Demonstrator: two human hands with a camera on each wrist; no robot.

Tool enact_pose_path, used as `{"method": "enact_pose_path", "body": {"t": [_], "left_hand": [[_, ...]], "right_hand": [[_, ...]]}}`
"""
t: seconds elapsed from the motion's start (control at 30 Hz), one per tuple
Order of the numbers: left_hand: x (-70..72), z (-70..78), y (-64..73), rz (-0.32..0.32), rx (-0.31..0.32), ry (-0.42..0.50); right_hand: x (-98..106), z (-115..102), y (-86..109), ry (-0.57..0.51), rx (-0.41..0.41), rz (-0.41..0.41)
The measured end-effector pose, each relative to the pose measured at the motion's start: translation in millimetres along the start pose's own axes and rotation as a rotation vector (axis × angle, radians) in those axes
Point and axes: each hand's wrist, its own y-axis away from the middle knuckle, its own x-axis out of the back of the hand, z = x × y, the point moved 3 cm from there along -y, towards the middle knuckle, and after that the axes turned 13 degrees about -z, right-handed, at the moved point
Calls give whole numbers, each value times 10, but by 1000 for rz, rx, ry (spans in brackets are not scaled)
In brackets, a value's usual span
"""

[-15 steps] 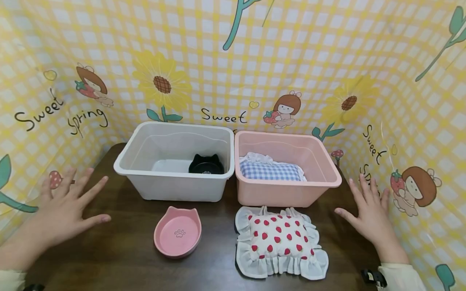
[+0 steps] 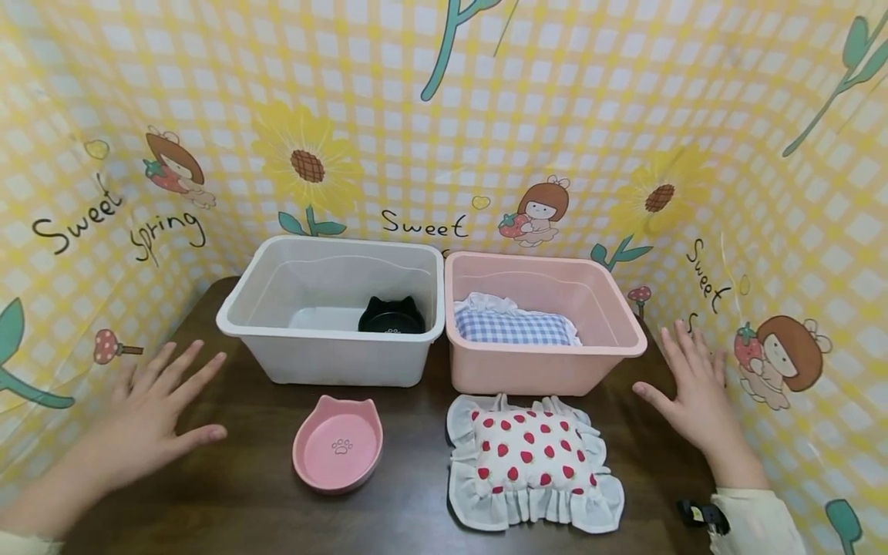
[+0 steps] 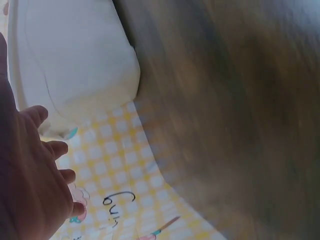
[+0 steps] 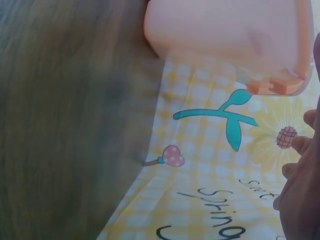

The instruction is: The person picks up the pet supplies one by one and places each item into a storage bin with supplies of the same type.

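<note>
My left hand is held with fingers spread at the left of the table, nearest the pink cat-shaped bowl and the white bin. To the right, my right hand is likewise spread, beside the pink bin and the strawberry-print pillow with its ruffled edge. Neither hand touches anything. A black cat-shaped bowl sits in the white bin, its lower part hidden by the front wall. Inside the pink bin lies a blue checked pillow with a white frill.
The two bins stand side by side at the back of the dark wooden table. Behind and on both sides hangs a yellow checked cloth with printed flowers and figures. A black strap is at the right wrist.
My left hand has moved a little to the right and down, and my right hand slightly left and up. The bowls, pillows and bins stay where they were.
</note>
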Motion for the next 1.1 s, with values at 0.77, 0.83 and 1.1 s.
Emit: {"method": "enact_pose_path", "body": {"t": [0.77,0.83,1.1], "left_hand": [[-275,604,-271,-13,-49,517],[-300,633,-311,-25,-27,538],[-404,747,-467,-32,25,577]], "right_hand": [[-35,-82,-312,-435,15,8],[-51,-86,-335,-455,13,4],[-110,-118,-397,-526,-13,-31]]}}
